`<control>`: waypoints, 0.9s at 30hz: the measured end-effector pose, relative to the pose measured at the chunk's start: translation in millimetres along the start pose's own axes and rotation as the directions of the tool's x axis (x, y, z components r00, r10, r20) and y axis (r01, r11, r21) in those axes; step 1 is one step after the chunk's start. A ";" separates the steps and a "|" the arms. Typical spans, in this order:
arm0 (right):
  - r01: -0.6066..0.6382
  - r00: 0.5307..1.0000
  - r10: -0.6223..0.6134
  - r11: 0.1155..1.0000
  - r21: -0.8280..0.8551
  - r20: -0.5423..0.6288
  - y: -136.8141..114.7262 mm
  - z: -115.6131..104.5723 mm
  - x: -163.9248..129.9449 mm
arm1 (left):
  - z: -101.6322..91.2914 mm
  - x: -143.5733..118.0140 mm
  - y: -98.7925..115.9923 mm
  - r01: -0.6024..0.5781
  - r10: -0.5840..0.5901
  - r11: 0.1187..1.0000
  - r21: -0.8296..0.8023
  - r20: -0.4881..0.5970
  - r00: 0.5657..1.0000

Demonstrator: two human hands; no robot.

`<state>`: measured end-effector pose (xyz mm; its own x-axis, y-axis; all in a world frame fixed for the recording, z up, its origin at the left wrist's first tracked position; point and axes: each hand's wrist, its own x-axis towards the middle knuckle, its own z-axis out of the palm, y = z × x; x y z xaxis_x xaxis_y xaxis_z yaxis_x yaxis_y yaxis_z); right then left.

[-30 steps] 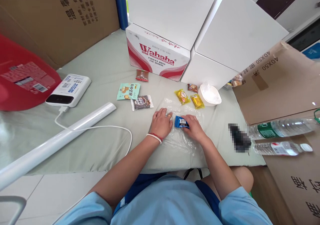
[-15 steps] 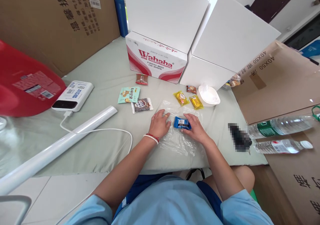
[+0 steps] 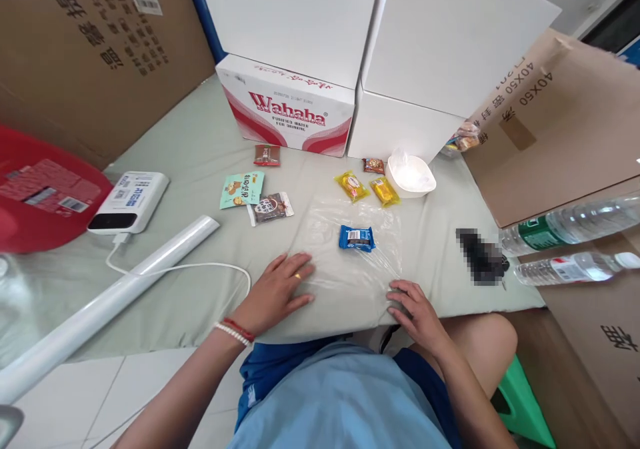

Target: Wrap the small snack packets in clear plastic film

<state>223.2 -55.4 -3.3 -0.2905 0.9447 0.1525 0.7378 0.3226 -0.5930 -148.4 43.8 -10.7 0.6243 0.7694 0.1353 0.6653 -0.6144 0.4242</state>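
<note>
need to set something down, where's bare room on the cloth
Bare cloth lies beyond the white tube, between the white cabled device and the teal snack packet, and between the clear plastic sheet and the blurred black object. Crowded: around the white bowl, beside two yellow packets and a brown packet.

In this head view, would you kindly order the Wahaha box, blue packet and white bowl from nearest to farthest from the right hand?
1. Blue packet, ahead, slightly left.
2. White bowl, straight ahead, farther back.
3. Wahaha box, back left.
</note>
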 end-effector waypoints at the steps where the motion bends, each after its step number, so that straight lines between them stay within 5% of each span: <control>1: -0.001 1.000 0.002 1.000 0.002 -0.029 1.6 2.6 0.9 | 2.7 -5.1 -5.4 0.022 -0.022 1.000 0.008 0.010 1.000; 7: 0.009 0.999 -0.005 0.996 0.089 -0.048 0.4 -10.8 14.8 | -7.7 -5.3 -5.6 0.091 -0.091 0.996 0.004 -0.006 0.996; 12: -0.119 0.991 0.129 0.977 0.174 -0.044 3.8 -39.8 28.6 | -24.1 7.4 2.6 0.101 -0.109 0.985 -0.141 -0.050 0.993; 21: -0.262 0.944 0.320 0.878 0.401 -0.084 39.8 -63.2 112.4 | -45.7 83.8 -20.2 0.234 -0.274 0.951 -0.202 -0.196 0.942; 27: -0.368 0.921 0.389 0.892 0.263 -0.030 57.7 -53.7 150.6 | -46.1 126.4 -38.1 0.359 -0.361 0.932 -0.045 -0.136 0.922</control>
<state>254.8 108.7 27.9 0.0373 0.9971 -0.0665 0.6044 -0.0755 -0.7931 -113.8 172.6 31.5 0.2795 0.9556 0.0936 0.8256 -0.2889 0.4847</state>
